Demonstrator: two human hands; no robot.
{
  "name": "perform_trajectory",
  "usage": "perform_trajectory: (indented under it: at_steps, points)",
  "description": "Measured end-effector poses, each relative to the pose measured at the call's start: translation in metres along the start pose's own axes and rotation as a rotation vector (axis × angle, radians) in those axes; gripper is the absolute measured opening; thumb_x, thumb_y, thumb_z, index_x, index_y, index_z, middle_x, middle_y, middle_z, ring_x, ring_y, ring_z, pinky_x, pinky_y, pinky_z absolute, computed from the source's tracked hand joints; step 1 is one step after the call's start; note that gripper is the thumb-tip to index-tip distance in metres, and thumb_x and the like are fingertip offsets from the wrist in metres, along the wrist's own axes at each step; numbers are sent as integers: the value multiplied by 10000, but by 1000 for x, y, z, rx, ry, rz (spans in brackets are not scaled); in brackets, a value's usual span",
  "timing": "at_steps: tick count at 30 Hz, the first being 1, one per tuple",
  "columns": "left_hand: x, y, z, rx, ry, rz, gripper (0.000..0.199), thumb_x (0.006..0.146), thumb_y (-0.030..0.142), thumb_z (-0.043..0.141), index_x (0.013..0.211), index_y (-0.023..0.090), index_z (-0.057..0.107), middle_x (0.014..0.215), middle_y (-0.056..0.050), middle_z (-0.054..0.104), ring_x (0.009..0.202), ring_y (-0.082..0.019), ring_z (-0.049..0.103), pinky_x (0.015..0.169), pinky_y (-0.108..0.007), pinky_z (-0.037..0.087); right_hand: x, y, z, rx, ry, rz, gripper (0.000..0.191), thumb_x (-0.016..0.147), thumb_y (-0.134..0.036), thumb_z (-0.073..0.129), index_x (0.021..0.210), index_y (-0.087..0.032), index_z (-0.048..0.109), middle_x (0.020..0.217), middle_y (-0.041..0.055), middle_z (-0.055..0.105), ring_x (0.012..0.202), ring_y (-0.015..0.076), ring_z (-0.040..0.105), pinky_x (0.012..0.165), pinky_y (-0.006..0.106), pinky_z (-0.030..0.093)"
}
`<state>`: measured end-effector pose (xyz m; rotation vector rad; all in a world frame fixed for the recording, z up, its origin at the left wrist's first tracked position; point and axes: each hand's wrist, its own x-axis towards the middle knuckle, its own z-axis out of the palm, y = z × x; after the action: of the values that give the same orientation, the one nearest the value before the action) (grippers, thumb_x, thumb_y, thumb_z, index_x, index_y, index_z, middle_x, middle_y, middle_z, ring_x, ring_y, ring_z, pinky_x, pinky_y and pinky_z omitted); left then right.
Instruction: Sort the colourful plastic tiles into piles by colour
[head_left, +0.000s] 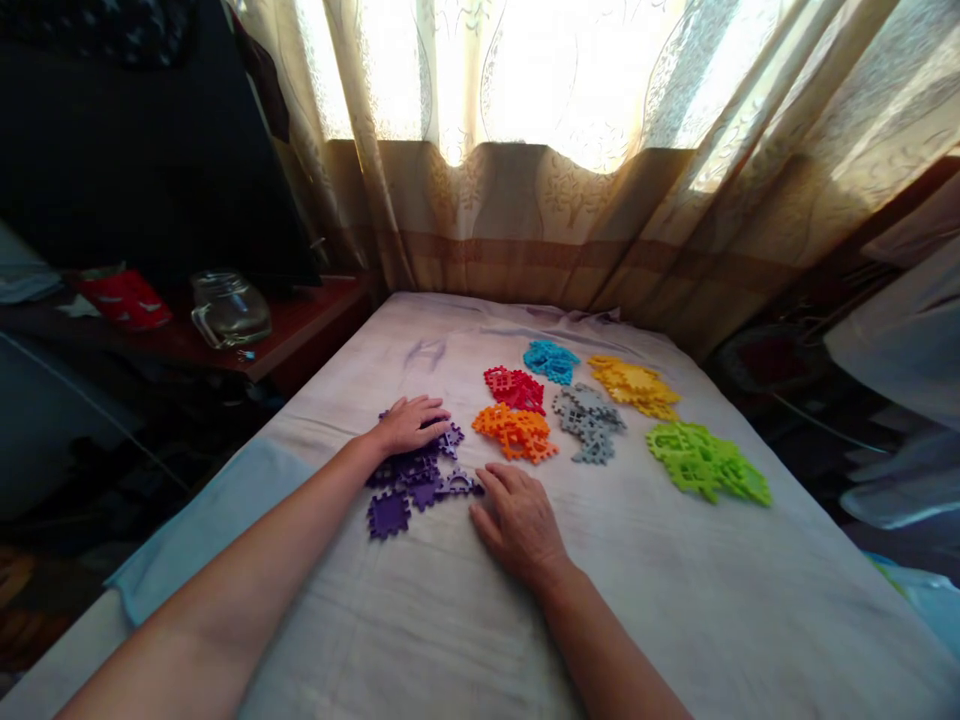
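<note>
Several purple interlocking puzzle tiles [424,488] with notched edges lie in a loose pile on the sheet-covered surface [450,620]. My left hand [409,424] rests flat over the pile's far part, fingers stretched to the right, and hides some tiles. At the pile's right edge is my right hand [521,520], its fingers extended and slightly bent. Its index fingertip is at the end of a purple tile with a curved cutout [459,484]; whether it touches cannot be made out. One square purple tile [388,514] lies nearest me.
Beyond my hands lie piles of orange [516,432], red [516,388], blue [551,360], grey [589,420], yellow [636,385] and lime green [706,460] tiles. A glass jar [229,308] stands on the dark red desk [300,318] at left. Curtains [525,220] hang behind.
</note>
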<state>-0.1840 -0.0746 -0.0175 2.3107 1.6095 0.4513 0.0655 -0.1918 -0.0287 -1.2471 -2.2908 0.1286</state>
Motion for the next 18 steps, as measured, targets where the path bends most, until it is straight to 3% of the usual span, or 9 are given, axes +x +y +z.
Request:
perform_trajectory:
  at_steps: [4,8,15,18]
  points:
    - [-30,15,4,4,28,51,449,869,599,477,1142,322,701,1372,-24,598,1326,-254,477,1147,-450,295,2,-3,-6,6,-54,-78,336,860,-281,636,1193,-243,646,1172,102,648,1058,256,572,900,402,449]
    - [-55,23,4,-5,147,54,461,897,567,441,1167,287,688,1359,-44,604,1293,-239,511,1126,-411,355,1,-8,-10,-11,-57,-145,182,898,-257,607,1060,-248,690,1010,63,690,935,209,594,842,344,443]
    - [-100,11,4,-20,463,-83,456,922,505,406,1152,215,673,1274,-105,644,1231,-266,554,1092,-485,396,-19,-11,-21,-78,-55,-151,116,915,-249,571,962,-220,673,900,54,673,835,183,599,776,296,440]
    - [-116,8,8,-52,545,-141,479,929,509,388,1146,191,672,1273,-129,637,1234,-283,552,1086,-496,403,-35,1,-33,-77,46,-59,152,923,-231,526,955,-218,674,899,55,677,850,186,607,795,294,447]
